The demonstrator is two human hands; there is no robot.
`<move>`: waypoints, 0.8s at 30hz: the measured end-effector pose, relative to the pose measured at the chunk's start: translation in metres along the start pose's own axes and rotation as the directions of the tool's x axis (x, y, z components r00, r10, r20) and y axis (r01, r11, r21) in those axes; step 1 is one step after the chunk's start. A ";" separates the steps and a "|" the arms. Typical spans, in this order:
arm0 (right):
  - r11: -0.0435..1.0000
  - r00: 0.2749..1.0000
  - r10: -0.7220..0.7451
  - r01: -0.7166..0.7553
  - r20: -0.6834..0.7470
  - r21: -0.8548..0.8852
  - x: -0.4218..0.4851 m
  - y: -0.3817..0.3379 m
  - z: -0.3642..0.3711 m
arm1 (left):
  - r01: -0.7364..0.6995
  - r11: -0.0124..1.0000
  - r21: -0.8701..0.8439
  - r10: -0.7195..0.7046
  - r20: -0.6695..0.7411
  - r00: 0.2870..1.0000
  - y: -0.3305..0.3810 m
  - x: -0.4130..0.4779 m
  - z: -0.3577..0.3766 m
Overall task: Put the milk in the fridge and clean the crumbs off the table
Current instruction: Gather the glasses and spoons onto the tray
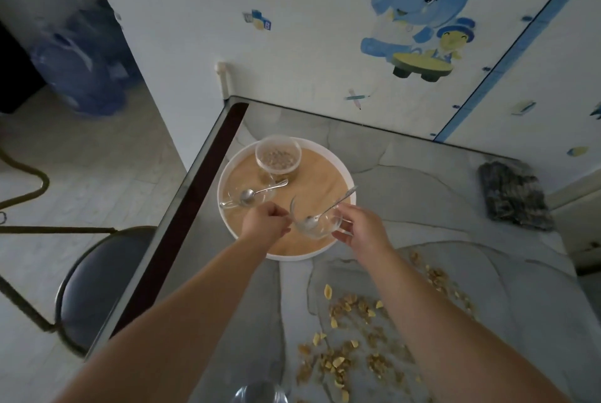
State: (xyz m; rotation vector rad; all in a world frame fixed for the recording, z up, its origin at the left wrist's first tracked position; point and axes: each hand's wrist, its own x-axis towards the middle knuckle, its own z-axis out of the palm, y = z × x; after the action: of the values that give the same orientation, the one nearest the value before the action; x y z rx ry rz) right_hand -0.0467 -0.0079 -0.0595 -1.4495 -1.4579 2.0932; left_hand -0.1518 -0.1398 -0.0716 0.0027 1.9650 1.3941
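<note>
**Both hands hold a glass bowl over the tray; the crumbs are not yet cleared**

The right hand [361, 227] curls round the right side of the glass bowl [317, 225]. The left hand [265, 218] appears to pinch the opposite rim, though clear glass in dim light makes that contact hard to confirm. One spoon [328, 207] lies in the held bowl. Just left of the grip sits a second bowl [242, 202] with a second spoon [260, 192], and beyond it one plastic tub [278, 155], all on one tray [338, 158]. The step looks like gathering the dishes. The crumbs [354, 337] lie in one scatter, nearer the person than the grip. One dark cloth [514, 197] lies well to its right. No milk is in view. The next move likely calls for releasing the bowl, then reaching for the cloth.
</note>
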 end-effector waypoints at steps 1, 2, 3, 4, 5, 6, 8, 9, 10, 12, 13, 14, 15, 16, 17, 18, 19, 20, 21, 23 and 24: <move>1.000 1.000 0.011 -0.011 -0.018 -0.010 0.010 0.000 0.000 | 0.010 1.000 0.008 -0.010 -0.012 1.000 -0.002 0.008 0.004; 1.000 1.000 0.014 -0.015 -0.025 -0.018 0.017 -0.001 -0.001 | 0.011 1.000 0.016 -0.011 -0.026 1.000 -0.004 0.013 0.008; 1.000 1.000 0.012 -0.012 -0.026 -0.025 0.021 -0.002 -0.001 | 0.011 1.000 0.024 -0.010 -0.042 0.999 -0.006 0.016 0.011; 0.999 1.000 0.011 -0.011 -0.025 -0.030 0.026 -0.002 -0.001 | 0.009 1.000 0.030 -0.007 -0.059 0.998 -0.008 0.023 0.015; 0.999 1.000 0.011 -0.013 -0.028 -0.046 0.033 -0.002 0.001 | 0.005 0.998 0.058 -0.001 -0.077 0.997 -0.009 0.028 0.018; 0.998 0.999 0.011 -0.014 -0.041 -0.066 0.039 -0.002 0.002 | -0.005 0.995 0.104 0.015 -0.100 0.995 -0.009 0.032 0.021; 0.992 0.996 -0.006 -0.006 -0.094 -0.129 0.047 -0.001 0.006 | -0.020 0.982 0.187 0.050 -0.156 0.987 -0.010 0.037 0.026; 0.985 0.993 -0.024 0.004 -0.116 -0.170 0.051 0.000 0.007 | -0.024 0.981 0.190 0.057 -0.170 0.984 -0.011 0.038 0.028; 0.980 0.991 -0.044 0.018 -0.126 -0.196 0.055 0.000 0.009 | -0.028 0.983 0.182 0.061 -0.180 0.982 -0.011 0.040 0.031; 0.972 0.990 -0.073 0.044 -0.121 -0.230 0.059 -0.001 0.011 | -0.018 0.986 0.168 0.050 -0.189 0.981 -0.011 0.044 0.036; 0.969 0.989 -0.089 0.058 -0.118 -0.241 0.059 -0.004 0.013 | -0.011 0.986 0.166 0.043 -0.188 0.981 -0.011 0.046 0.038; 0.967 0.988 -0.102 0.072 -0.114 -0.245 0.060 -0.007 0.014 | -0.004 0.986 0.166 0.034 -0.181 0.983 -0.012 0.048 0.040; 0.966 0.987 -0.115 0.083 -0.116 -0.246 0.062 -0.009 0.014 | 0.001 0.986 0.168 0.028 -0.174 0.984 -0.011 0.050 0.042; 0.964 0.984 -0.130 0.096 -0.123 -0.248 0.064 -0.011 0.014 | 0.001 0.985 0.174 0.028 -0.168 0.985 -0.010 0.052 0.044; 0.959 0.981 -0.149 0.112 -0.127 -0.260 0.067 -0.013 0.013 | -0.002 0.984 0.178 0.031 -0.164 0.986 -0.008 0.055 0.047; 0.951 0.977 -0.172 0.132 -0.125 -0.280 0.070 -0.014 0.013 | -0.008 0.986 0.169 0.036 -0.162 0.986 -0.006 0.057 0.048; 0.944 0.974 -0.189 0.145 -0.125 -0.296 0.074 -0.016 0.012 | -0.010 0.989 0.146 0.033 -0.161 0.986 -0.004 0.061 0.051; 0.940 0.972 -0.199 0.154 -0.124 -0.304 0.076 -0.018 0.013 | -0.009 0.993 0.118 0.028 -0.164 0.986 -0.002 0.064 0.053; 0.939 0.971 -0.202 0.155 -0.127 -0.306 0.079 -0.019 0.012 | -0.001 0.995 0.096 0.017 -0.168 0.986 -0.001 0.067 0.055; 0.940 0.969 -0.206 0.159 -0.132 -0.302 0.085 -0.022 0.012 | 0.026 0.998 0.049 -0.016 -0.195 0.981 0.001 0.075 0.060; 0.939 0.969 -0.212 0.165 -0.130 -0.302 0.088 -0.024 0.013 | 0.037 0.999 0.019 -0.032 -0.212 0.977 0.001 0.078 0.061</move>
State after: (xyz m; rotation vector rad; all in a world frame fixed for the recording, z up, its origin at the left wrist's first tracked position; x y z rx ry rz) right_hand -0.1085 0.0515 -0.0920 -1.4662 -1.8144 1.6621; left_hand -0.1767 -0.0585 -0.1231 -0.1754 2.1440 1.3968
